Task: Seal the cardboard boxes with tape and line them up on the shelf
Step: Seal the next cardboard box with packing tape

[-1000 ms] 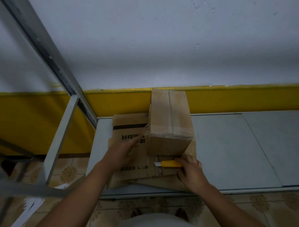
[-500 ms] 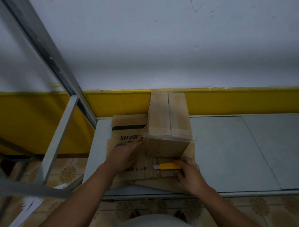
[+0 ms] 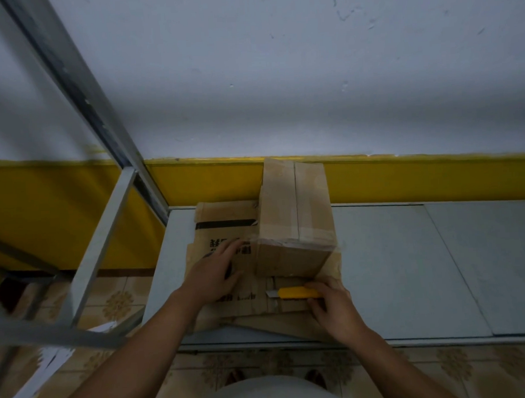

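The taped cardboard box (image 3: 296,215) stood on a sheet of flattened cardboard (image 3: 223,218) at the left end of the shelf (image 3: 408,267). Its long axis ran away from the person toward the wall, and its near face looked back at both hands.

The right hand (image 3: 335,310) lay just in front of that face, fingers and thumb curled round the rear of a yellow utility knife (image 3: 298,293). The knife lay crosswise, parallel to the near face. Its blade end pointed left toward the other hand (not at the box), and it sat low over the flat cardboard.

The left hand (image 3: 213,276) rested on the printed cardboard just beside the box's left wall, fingers reaching toward the near-left corner. Something dark showed under the palm, possibly a tape roll. The view was too dim to tell whether the fingers gripped it or merely lay over it.

The box therefore lay straight ahead of the knife hand and to the right of the left hand. Judging by this, either hand could reach it, the left one sooner along its side.
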Demonstrator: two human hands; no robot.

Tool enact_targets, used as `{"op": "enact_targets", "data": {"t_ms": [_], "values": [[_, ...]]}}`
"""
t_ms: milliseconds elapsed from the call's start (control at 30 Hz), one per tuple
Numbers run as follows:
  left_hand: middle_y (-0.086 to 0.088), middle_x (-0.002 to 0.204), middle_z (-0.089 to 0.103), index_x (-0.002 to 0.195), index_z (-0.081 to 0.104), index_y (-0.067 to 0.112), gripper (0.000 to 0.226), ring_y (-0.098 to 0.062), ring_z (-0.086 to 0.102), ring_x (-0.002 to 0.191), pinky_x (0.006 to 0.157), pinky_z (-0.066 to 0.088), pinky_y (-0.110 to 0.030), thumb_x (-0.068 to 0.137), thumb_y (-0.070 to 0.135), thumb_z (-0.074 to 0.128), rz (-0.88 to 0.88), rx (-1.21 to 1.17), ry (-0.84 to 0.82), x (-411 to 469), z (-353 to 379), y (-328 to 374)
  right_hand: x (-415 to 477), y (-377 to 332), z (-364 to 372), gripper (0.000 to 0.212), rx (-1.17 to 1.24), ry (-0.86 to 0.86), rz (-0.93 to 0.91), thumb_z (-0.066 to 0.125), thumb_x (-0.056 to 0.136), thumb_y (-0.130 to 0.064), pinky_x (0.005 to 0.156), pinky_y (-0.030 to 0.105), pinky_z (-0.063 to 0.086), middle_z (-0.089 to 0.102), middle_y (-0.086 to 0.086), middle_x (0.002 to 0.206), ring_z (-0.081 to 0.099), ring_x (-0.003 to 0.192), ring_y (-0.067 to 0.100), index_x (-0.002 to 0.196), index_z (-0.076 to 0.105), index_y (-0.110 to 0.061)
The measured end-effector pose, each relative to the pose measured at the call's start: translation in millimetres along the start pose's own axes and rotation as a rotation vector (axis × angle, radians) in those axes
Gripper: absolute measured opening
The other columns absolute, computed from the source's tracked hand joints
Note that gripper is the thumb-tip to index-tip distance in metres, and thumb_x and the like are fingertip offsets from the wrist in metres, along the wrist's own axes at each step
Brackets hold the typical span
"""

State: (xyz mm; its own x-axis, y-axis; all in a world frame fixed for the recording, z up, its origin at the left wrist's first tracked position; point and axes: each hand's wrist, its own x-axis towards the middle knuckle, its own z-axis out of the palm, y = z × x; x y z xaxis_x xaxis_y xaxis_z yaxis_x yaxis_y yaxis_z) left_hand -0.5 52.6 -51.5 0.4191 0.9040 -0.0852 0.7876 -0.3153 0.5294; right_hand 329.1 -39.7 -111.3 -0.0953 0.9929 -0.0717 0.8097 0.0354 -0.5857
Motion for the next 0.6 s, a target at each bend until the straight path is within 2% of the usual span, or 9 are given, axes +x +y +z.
{"op": "enact_targets", "data": {"t_ms": [67, 133, 200, 267, 333, 433, 500, 533, 600], "values": [[0.006, 0.154, 0.049, 0.164, 0.023, 0.039, 0.080, -0.011, 0.061, 0.091, 0.075, 0.047, -0.027, 0.097, 0.034, 0.068, -0.013, -0.003, -0.004, 1.7, 0.9, -1.4, 0.8, -0.5, -0.9, 0.037, -0.006, -0.009, 0.006, 0.069, 0.092, -0.031, 0.097, 0.034, 0.048, 0.062, -0.003, 0.125, 0.060, 0.114, 0.022, 0.129, 0.068, -0.033], [0.005, 0.135, 0.064, 0.162, 0.023, 0.043, 0.081, -0.014, 0.065, 0.100, 0.081, 0.055, -0.033, 0.096, 0.034, 0.069, -0.025, -0.008, -0.006, 2.0, 1.7, -4.2, 1.7, -1.1, -1.0, 0.037, -0.008, -0.015, 0.011, 0.068, 0.092, -0.032, 0.096, 0.032, 0.047, 0.062, -0.002, 0.124, 0.060, 0.113, 0.022, 0.129, 0.068, -0.032], [0.007, 0.117, 0.071, 0.161, 0.020, 0.049, 0.082, -0.006, 0.064, 0.090, 0.081, 0.058, -0.037, 0.096, 0.033, 0.068, -0.035, -0.009, -0.020, 3.1, 1.5, -6.1, 2.2, -1.7, -1.1, 0.037, -0.014, -0.013, 0.014, 0.069, 0.092, -0.030, 0.095, 0.029, 0.046, 0.062, -0.001, 0.123, 0.060, 0.113, 0.023, 0.129, 0.069, -0.030], [0.012, 0.127, 0.068, 0.161, 0.022, 0.046, 0.080, 0.001, 0.059, 0.080, 0.076, 0.055, -0.031, 0.097, 0.029, 0.067, -0.032, -0.007, -0.033, 4.7, 0.7, -4.2, 2.6, -2.0, -1.4, 0.037, -0.015, -0.010, 0.014, 0.069, 0.092, -0.029, 0.095, 0.029, 0.045, 0.062, -0.001, 0.123, 0.060, 0.113, 0.023, 0.129, 0.069, -0.029], [0.012, 0.135, 0.065, 0.162, 0.025, 0.042, 0.079, 0.002, 0.058, 0.083, 0.074, 0.048, -0.025, 0.097, 0.026, 0.068, -0.025, -0.016, -0.030, 5.3, 0.3, -1.8, 2.9, -2.5, -1.8, 0.037, -0.014, -0.013, 0.017, 0.068, 0.093, -0.030, 0.097, 0.031, 0.046, 0.062, -0.001, 0.124, 0.059, 0.114, 0.023, 0.130, 0.068, -0.029], [0.006, 0.151, 0.052, 0.161, 0.025, 0.040, 0.082, -0.012, 0.064, 0.101, 0.074, 0.051, -0.028, 0.094, 0.033, 0.072, -0.029, 0.011, -0.007, 5.3, 1.3, -4.8, 3.1, -3.1, -1.7, 0.037, -0.010, -0.017, 0.024, 0.069, 0.093, -0.030, 0.096, 0.029, 0.044, 0.061, -0.002, 0.123, 0.059, 0.114, 0.022, 0.131, 0.068, -0.030], [0.005, 0.164, 0.033, 0.163, 0.013, 0.040, 0.093, -0.018, 0.066, 0.095, 0.070, 0.055, -0.033, 0.092, 0.045, 0.074, -0.059, 0.068, -0.012, 6.4, 1.5, -8.2, 3.1, -2.9, -1.3, 0.037, -0.010, -0.019, 0.028, 0.070, 0.093, -0.030, 0.096, 0.028, 0.044, 0.061, -0.001, 0.123, 0.059, 0.114, 0.023, 0.130, 0.068, -0.029], [0.003, 0.164, 0.032, 0.163, 0.009, 0.040, 0.098, -0.020, 0.067, 0.093, 0.068, 0.054, -0.034, 0.091, 0.049, 0.074, -0.076, 0.090, -0.016, 6.8, 1.7, -9.6, 3.2, -2.9, -1.0, 0.037, -0.011, -0.019, 0.028, 0.070, 0.093, -0.030, 0.096, 0.028, 0.044, 0.062, -0.001, 0.124, 0.059, 0.114, 0.023, 0.130, 0.068, -0.029], [0.000, 0.155, 0.047, 0.164, 0.008, 0.039, 0.100, -0.022, 0.068, 0.097, 0.071, 0.055, -0.036, 0.090, 0.053, 0.074, -0.099, 0.104, -0.022, 7.6, 1.4, -9.4, 3.4, -3.9, -1.6, 0.037, -0.008, -0.021, 0.032, 0.070, 0.093, -0.030, 0.097, 0.029, 0.045, 0.061, -0.001, 0.124, 0.059, 0.115, 0.023, 0.131, 0.067, -0.030]]}}
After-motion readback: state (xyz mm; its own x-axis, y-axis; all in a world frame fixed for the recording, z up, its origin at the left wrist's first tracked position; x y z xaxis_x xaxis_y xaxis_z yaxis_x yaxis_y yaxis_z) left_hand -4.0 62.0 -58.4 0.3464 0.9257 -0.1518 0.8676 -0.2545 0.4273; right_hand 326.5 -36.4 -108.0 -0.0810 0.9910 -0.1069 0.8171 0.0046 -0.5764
